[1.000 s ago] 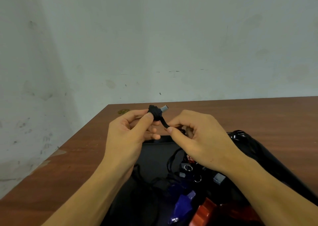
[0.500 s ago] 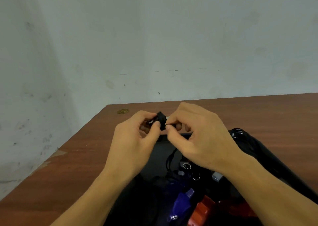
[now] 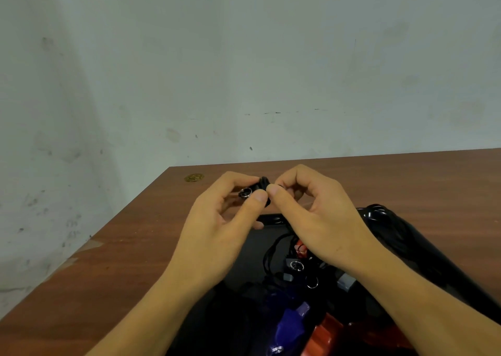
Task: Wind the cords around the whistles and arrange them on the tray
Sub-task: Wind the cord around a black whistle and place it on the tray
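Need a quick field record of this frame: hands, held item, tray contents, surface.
left hand: grips a black whistle above the table, metal ring showing
right hand: pinches the black cord wound on that whistle
tray: black, under the hands, holds loose whistles and tangled cords
visible in tray: blue whistle, orange whistle
surface: brown wooden table against a pale wall

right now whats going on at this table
A person holds a small black whistle above a black tray on a wooden table. The left hand grips the whistle while the right hand pinches its black cord against it, winding it on. More whistles, a blue one and an orange one, lie tangled in the tray.
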A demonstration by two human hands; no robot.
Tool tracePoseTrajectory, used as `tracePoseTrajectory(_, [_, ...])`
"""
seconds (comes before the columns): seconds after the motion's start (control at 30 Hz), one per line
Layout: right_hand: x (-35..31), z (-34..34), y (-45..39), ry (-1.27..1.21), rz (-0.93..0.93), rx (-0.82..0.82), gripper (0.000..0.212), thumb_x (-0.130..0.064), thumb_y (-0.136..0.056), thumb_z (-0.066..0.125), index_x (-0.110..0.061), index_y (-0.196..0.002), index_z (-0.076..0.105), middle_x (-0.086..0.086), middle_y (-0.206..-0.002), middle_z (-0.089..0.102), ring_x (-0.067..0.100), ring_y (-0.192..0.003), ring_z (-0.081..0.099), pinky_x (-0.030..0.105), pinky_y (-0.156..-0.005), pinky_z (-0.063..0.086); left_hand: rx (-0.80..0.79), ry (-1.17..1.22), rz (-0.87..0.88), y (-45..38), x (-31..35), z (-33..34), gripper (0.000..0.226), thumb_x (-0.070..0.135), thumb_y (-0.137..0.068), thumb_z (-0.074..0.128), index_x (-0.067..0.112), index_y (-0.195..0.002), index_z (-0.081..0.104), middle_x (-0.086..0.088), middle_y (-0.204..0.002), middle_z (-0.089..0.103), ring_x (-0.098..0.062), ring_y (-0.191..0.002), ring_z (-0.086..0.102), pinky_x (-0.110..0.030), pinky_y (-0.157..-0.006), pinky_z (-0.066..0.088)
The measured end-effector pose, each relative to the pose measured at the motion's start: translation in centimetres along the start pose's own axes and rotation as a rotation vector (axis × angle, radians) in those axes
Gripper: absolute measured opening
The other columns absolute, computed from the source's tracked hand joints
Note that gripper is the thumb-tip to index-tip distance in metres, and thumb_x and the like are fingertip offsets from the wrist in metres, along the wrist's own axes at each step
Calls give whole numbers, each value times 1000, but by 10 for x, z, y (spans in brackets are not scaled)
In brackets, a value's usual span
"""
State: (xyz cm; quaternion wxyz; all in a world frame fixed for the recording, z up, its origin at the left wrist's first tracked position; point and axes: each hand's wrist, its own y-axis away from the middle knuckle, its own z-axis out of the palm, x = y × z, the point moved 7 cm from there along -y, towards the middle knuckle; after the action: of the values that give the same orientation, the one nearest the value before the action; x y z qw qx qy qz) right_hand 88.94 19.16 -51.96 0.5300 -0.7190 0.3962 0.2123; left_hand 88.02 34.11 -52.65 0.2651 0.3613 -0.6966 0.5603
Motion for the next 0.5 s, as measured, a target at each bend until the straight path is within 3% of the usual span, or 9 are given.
tracePoseTrajectory(0.13, [1, 6, 2, -48, 29, -42, 12, -32, -93, 62, -26, -84, 67, -4, -77, 65, 7, -65, 57, 21, -63, 49, 24, 229, -104, -1, -9, -2, 24, 17, -82, 67, 2, -101, 64, -15, -97, 72, -26, -87, 72, -31, -63, 59])
tracePoseTrajectory(0.27, [3, 4, 0, -234, 112, -54, 18, -34, -94, 62, -27, -79, 69, 3, -76, 68, 2, -51, 50, 17, -56, 42, 84, 256, -84, -2, -7, -5, 21, 11, -82, 68, 3, -100, 64, -14, -93, 74, -31, -79, 73, -28, -67, 59])
tracePoseTrajectory(0.33, [7, 4, -1, -299, 149, -70, 24, -38, -95, 60, -30, -74, 69, 11, -70, 59, 18, -51, 46, 28, -53, 39, 117, 253, -74, -3, -6, -8, 16, 6, -84, 67, 2, -99, 63, -12, -91, 75, -29, -72, 73, -27, -67, 59])
tracePoseTrajectory(0.4, [10, 6, -1, -357, 192, -82, 30, -43, -94, 59, -33, -66, 66, 6, -66, 51, 24, -53, 38, 34, -51, 34, 145, 244, -56, -3, -5, -11, 11, 2, -87, 65, 2, -97, 63, -12, -91, 76, -27, -72, 74, -26, -68, 58])
tracePoseTrajectory(0.5, [13, 5, -2, -404, 222, -74, 29, -53, -84, 59, -31, -65, 65, -4, -64, 51, 16, -49, 42, 35, -52, 35, 175, 201, -37, -3, -5, -14, 8, 0, -88, 65, 4, -95, 62, -9, -91, 76, -25, -72, 75, -27, -70, 59])
